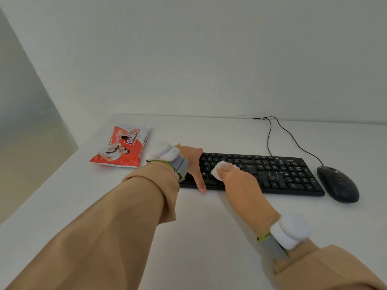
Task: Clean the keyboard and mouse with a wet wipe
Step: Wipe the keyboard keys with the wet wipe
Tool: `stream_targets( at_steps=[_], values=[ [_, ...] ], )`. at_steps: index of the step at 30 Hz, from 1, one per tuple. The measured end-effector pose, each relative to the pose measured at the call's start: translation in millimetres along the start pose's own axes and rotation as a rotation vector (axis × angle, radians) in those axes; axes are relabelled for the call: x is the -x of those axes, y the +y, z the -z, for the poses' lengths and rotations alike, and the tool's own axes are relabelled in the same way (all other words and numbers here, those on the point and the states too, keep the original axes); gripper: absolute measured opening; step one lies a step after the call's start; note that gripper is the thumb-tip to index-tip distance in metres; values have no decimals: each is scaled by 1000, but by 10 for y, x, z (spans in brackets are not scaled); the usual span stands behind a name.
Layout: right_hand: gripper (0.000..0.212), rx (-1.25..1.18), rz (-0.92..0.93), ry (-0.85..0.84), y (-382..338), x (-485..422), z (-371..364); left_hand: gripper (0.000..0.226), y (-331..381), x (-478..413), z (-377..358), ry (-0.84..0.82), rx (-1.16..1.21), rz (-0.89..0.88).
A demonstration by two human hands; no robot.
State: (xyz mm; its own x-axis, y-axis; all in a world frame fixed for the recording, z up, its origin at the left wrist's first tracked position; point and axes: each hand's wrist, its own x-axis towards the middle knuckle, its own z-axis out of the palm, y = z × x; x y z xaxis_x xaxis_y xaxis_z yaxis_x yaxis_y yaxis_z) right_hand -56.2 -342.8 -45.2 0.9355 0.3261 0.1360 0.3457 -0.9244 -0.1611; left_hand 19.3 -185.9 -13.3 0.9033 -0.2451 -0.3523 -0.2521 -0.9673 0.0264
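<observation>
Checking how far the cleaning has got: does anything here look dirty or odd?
Yes. White specks dot the keyboard's right-hand keys and the mouse. The right hand presses the wipe further left.

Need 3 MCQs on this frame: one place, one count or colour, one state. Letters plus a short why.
1. Where is the mouse relative to the keyboard?
A. Off its right end
B. On top of it
C. Beside the wipe packet

2. How many cables run back toward the wall?
A. None
B. Two
C. Four

3. What is the right hand doing?
A. Resting empty on the table
B. Holding the mouse
C. Pressing a white wipe onto the keys

Key:
1 A: the black mouse sits on the table just past the keyboard's right end; the red packet lies at the opposite, left end.
2 B: two thin black cables lead to the back edge.
3 C: the wipe is bunched under its fingers on the keys, while the left hand lies on the keyboard's left end.
</observation>
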Motion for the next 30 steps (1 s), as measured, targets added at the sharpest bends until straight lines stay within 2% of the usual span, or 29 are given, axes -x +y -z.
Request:
stream_targets(
  at_steps=[4,7,8,12,14,18,21,24,27,30],
  values=[
    [41,-29,-16,26,-15,-113,-46,91,18,-25,-5,-1,-31,8],
    [29,-79,-45,22,-39,-162,-22,88,16,-27,0,-10,-25,13],
    [31,-80,-36,19,-29,-156,-12,86,14,-27,-1,-11,-26,10],
    [48,-57,26,17,30,-60,8,90,7,-30,0,-13,-65,6],
    [51,-39,67,22,63,24,-37,96,3,-35,-6,-21,-75,11],
    [49,-186,166,-28,237,219,-139,101,2,-28,4,-20,-48,9],
    [56,-143,247,-20,369,266,-165,101,-8,-10,-4,-28,14,11],
    [56,-146,189,45,382,200,-155,100,-16,7,-15,-36,27,8],
    [63,-84,83,42,272,53,-163,103,-23,12,-1,-32,12,22],
    [57,17,43,33,103,10,-180,104,-6,5,16,-44,-22,35]
  ],
)
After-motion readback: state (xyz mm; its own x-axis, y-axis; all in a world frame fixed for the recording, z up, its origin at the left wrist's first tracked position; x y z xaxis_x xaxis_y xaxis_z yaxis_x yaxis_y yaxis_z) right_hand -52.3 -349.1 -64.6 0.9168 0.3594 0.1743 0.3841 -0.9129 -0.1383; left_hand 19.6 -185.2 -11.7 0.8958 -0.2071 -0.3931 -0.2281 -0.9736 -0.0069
